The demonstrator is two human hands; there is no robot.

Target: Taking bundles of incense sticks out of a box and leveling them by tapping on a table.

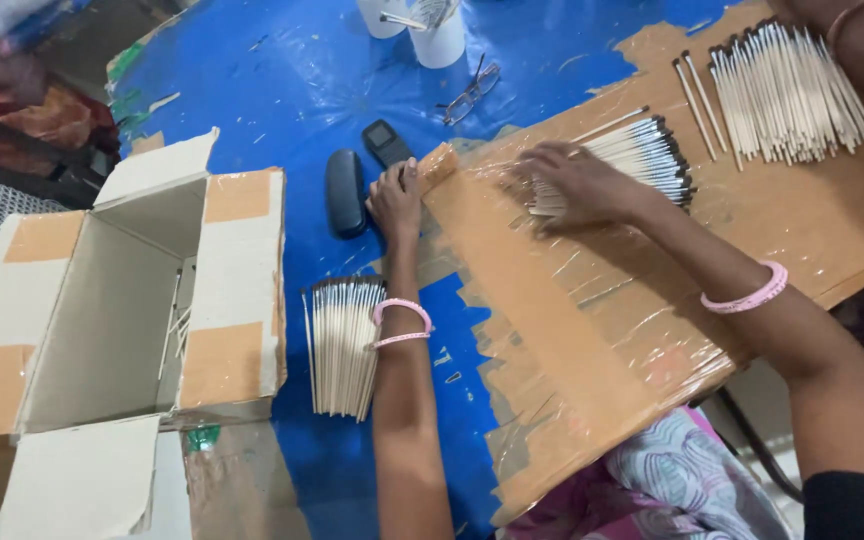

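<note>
The surface [282, 90] is covered in a blue sheet flecked with pale scraps and tape. A long cardboard board [562, 340] wrapped in clear film lies slanted across its right part. Left of the board's upper end rest a dark oval case [344, 192] and a small black phone [386, 142], just beside each other. Above the board stand 2 white cups [439, 42], with a pair of spectacles [470, 92] near them. Left of the board's middle lies a bundle of thin pale sticks [340, 345]. Farther left of the board sits an open cardboard box [122, 300] on its side.
</note>
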